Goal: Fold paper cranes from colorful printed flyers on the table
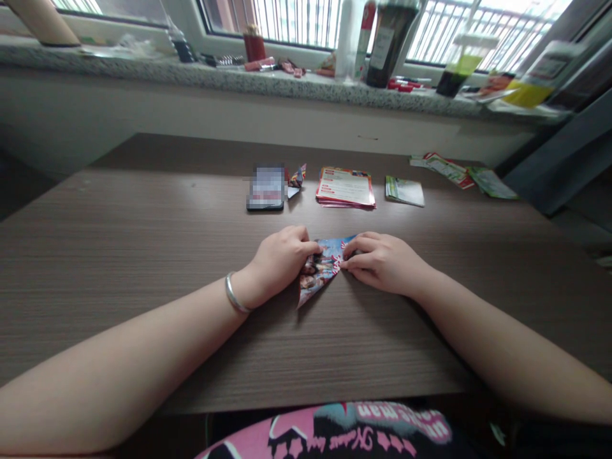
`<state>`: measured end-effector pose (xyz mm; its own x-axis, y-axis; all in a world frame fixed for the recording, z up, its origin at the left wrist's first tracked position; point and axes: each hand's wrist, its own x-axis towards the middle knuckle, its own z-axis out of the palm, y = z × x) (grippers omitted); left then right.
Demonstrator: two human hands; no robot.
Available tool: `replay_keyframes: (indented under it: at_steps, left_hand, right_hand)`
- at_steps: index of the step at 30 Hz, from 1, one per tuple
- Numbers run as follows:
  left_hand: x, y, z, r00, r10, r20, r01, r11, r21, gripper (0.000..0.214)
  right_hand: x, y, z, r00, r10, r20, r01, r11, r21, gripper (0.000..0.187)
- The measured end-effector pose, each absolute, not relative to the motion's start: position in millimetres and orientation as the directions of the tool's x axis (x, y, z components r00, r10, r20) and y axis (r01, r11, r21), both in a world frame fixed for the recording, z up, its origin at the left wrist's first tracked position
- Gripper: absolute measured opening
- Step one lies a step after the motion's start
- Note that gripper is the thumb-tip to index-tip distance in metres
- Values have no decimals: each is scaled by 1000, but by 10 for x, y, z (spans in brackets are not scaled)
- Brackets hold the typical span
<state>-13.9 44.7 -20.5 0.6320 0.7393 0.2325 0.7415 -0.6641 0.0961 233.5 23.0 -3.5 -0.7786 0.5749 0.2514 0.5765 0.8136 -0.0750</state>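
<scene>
- A black-edged device [266,188] lay on the table [157,191].
- A dark bottle [386,48] stood on the speckled windowsill [287,84].
- A brown tube [43,22] leaned toward its left.

The left hand [282,258] and right hand [386,262] hold a folded printed sheet [325,260] over the brown table [182,242].

We can read no full word; at the bottom centre, the garment [296,437] bears pink lettering, perhaps with "man" in it; mid-frame, red-and-white letters on the folded paper [325,262] blur; above, printed lines on the card stack [345,187] are too small.
</scene>
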Motion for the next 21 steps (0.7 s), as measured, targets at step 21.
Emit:
replay_keyframes:
  at_steps: [21]
  left_hand:
    - [-235,408,-234,637,733,239,742,-667,66,22]
  right_hand:
    - [2499,344,-96,-548,791,272,818,574,-21,21]
